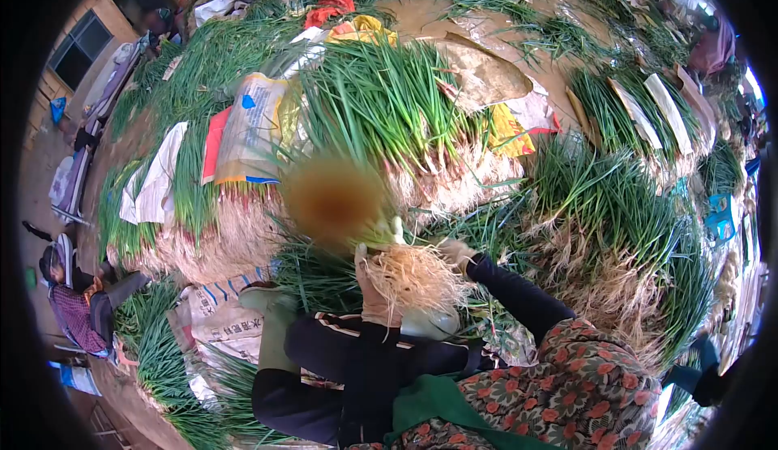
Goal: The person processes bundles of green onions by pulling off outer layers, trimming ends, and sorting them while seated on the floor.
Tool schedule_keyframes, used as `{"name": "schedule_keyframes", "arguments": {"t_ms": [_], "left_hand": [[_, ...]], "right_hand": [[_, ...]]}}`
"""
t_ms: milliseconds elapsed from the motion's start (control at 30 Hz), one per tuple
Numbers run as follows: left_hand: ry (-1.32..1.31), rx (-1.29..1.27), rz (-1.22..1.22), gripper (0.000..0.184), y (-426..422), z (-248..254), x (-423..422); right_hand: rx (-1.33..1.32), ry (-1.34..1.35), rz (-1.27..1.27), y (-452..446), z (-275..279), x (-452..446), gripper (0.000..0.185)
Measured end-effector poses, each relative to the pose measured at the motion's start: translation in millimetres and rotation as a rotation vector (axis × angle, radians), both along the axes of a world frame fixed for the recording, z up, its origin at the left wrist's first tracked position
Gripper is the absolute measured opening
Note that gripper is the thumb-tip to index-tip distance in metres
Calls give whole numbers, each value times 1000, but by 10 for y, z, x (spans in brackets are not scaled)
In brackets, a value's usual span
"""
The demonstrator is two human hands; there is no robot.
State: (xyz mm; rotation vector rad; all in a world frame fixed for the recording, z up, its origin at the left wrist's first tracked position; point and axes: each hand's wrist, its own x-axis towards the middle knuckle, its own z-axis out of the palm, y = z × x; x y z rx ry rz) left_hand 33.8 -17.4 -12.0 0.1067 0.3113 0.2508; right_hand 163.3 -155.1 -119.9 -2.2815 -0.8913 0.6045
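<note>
My left hand (374, 292), in a pale glove, is wrapped round a bunch of green onions. Its tangled pale roots (417, 278) spread toward my right, while most of the leaves are hidden behind a brown blur. At the right edge of these roots is my gloved right hand (456, 253), its fingers curled; what they hold, if anything, is unclear. Just beyond my hands lies a large heap of green onions (389, 102), its roots facing me. Another heap of green onions (600, 199) lies to my right.
A round brown blur (334, 200) covers part of the view. Printed sacks (253, 126) lie over heaps at left, and a flattened sack (215, 320) is by my boot (278, 336). One person (81, 304) sits at far left; others work farther back.
</note>
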Motion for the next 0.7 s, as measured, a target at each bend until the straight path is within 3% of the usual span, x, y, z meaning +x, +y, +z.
{"name": "schedule_keyframes", "arguments": {"t_ms": [33, 67, 100, 233, 267, 300, 367, 433, 567, 633, 700], "left_hand": [[21, -13, -13, 48, 15, -50, 15], [40, -25, -29, 48, 21, -78, 40], [48, 42, -88, 49, 32, -100, 40], [123, 182, -191, 52, 57, -178, 16], [110, 146, -193, 53, 38, -96, -22], [90, 107, -190, 53, 26, -54, -17], [126, 109, -161, 51, 37, -65, -10], [178, 108, -165, 50, -11, 172, 15], [95, 135, -174, 57, -20, -148, 80], [97, 117, -162, 56, -28, -21, 68], [13, 39, -183, 52, 10, -21, 66]], "right_hand": [[-60, -89, -31, -59, 243, 11, 31], [-127, -155, -224, 47, 622, 125, 32], [-25, -283, -297, 100, 575, 305, 30], [-288, -350, -90, 295, 331, 582, 28], [-24, -261, -117, 246, 335, 515, 27], [-73, -54, -159, 244, 450, 447, 24], [4, -122, 3, 52, 841, 95, 27], [-13, -109, 360, -138, 800, -91, 20], [431, 323, 340, -150, 735, 427, 24], [-101, -26, -111, 156, 1382, 687, 34], [206, -270, -220, 367, 960, 981, 39]]}}
